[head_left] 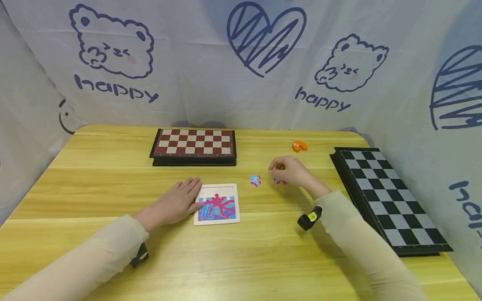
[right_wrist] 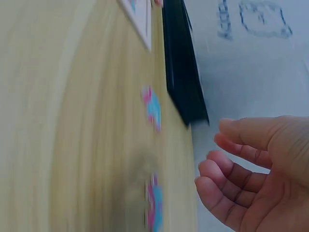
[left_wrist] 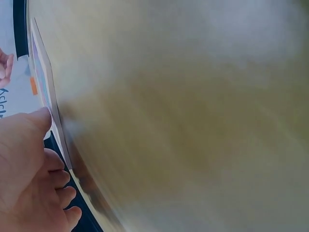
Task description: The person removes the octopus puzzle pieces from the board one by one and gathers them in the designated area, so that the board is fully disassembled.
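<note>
A square puzzle tray point(head_left: 222, 190) with a white frame lies mid-table, its lower part filled with a pink octopus picture on blue. Beside its left edge is my left hand point(head_left: 175, 205), fingers stretched out and thumb over the frame. In the left wrist view the thumb point(left_wrist: 42, 118) touches the tray's rim. To the right of the tray lies one loose blue-and-pink puzzle piece point(head_left: 255, 180). A second puzzle piece point(head_left: 280, 182) is partly hidden under my right hand point(head_left: 291, 169), which hovers above it. The right wrist view shows that hand's fingers point(right_wrist: 217, 188) loosely bent, holding nothing.
A folded brown-and-white chessboard box point(head_left: 193, 161) stands behind the tray. On the right is a larger black-and-white chessboard point(head_left: 391, 200). A small orange curved object point(head_left: 299, 146) lies near the back edge. A printed cloth point(head_left: 207, 96) hangs behind the table.
</note>
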`<state>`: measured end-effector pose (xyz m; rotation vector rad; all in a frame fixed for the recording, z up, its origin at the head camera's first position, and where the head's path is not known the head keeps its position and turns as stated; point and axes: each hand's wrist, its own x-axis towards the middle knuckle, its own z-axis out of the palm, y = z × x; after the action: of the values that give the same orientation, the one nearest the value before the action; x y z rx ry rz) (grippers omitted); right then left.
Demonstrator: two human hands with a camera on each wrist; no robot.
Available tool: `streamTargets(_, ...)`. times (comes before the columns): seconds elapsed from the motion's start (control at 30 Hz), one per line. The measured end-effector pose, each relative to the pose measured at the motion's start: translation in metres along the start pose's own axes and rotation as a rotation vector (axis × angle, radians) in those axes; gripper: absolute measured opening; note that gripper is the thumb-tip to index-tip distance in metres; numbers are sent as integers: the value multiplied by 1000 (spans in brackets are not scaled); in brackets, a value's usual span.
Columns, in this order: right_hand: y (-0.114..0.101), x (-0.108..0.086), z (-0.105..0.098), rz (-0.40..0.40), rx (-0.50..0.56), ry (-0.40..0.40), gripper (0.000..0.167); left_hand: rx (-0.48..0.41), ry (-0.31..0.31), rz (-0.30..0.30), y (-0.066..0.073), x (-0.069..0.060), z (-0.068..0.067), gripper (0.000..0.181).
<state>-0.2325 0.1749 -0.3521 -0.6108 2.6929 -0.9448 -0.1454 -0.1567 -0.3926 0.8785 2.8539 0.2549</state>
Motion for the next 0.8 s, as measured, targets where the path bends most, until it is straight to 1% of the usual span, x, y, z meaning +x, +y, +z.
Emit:
streamTargets(0.17, -22, 7, 21, -76, 26, -40, 9, -16, -34, 3, 1, -4, -2, 71)
streamTargets(0.37, -48, 12, 47, -157, 18, -103, 8, -42, -58, 1, 0, -7, -2, 77)
streamTargets(0.6, -72, 15, 76, -181, 17, -208, 10, -51, -68, -6, 0, -9, -2, 78)
streamTargets(0.73, -81, 17, 91, -208, -9, -252, 14, -49, -71, -3, -1, -10, -1, 78)
streamTargets(0.8, -85, 18, 97, -221, -38, -266, 19, -42, -72, 0, -1, -9, -1, 78)
